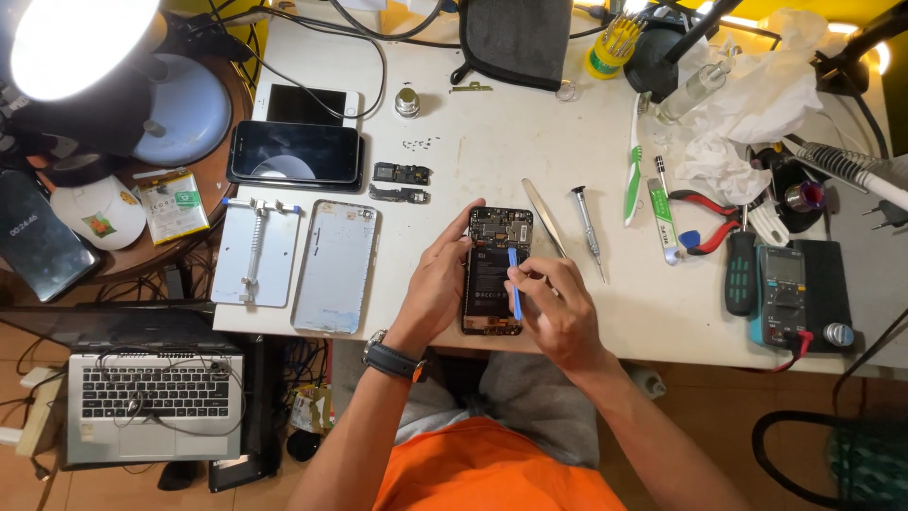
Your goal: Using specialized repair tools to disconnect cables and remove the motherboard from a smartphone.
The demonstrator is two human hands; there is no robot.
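Hands (497, 293) around opened phone (494, 274)

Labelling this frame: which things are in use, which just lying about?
In use: opened phone, steadied by left hand; blue pry tool in right hand.

Lying about: tweezers, screwdriver, back cover, multimeter, toothbrush, laptop.

Blue pry tool (515, 282), black opened phone (496, 273) — silver back cover (336, 267), white table (492, 142).

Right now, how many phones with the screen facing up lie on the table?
2: a white phone near the lamp, and a black phone just below it, overlapping. Clutter may hide others.
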